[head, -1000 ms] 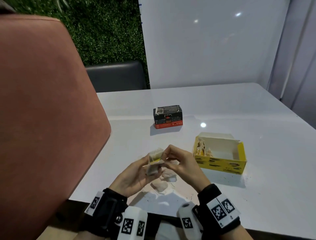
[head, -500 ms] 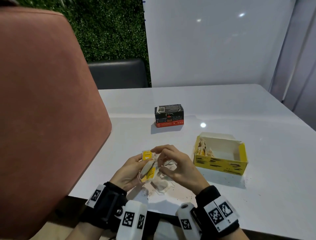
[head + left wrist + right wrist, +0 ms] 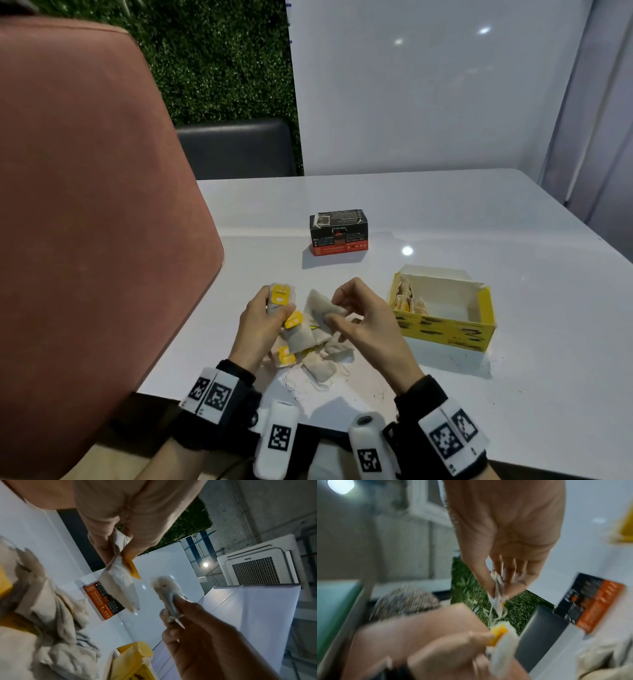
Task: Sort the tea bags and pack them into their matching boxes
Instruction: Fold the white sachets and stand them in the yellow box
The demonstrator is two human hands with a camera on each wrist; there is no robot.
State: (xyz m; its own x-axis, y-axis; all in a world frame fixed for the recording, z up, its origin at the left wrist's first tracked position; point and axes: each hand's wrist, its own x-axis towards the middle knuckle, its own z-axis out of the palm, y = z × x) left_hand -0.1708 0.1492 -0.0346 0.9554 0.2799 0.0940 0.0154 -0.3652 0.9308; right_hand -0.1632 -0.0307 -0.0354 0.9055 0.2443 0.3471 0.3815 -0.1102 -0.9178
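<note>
My left hand [image 3: 278, 305] holds a small bunch of tea bags with yellow tags [image 3: 281, 294] just above the table's near edge. My right hand [image 3: 334, 308] pinches one pale tea bag [image 3: 318, 303] beside it, a little apart from the left hand. In the left wrist view the left fingers pinch a tagged tea bag [image 3: 120, 586]; the right wrist view is blurred. A loose pile of tea bags [image 3: 317, 359] lies under both hands. The open yellow box [image 3: 445, 330] stands to the right with several tea bags [image 3: 406, 301] at its left end. The black-and-red box [image 3: 339, 233] stands further back.
A large pink chair back [image 3: 89, 240] fills the left side, close to the table's left edge. A dark chair [image 3: 236, 147] stands beyond the white table [image 3: 513, 274]. Tea crumbs [image 3: 308, 394] dot the surface near the front edge.
The hands, joined over one bunch a second ago, have drawn apart. The left hand now keeps the yellow-tagged bags and the right hand has pulled one bag off to the right.
</note>
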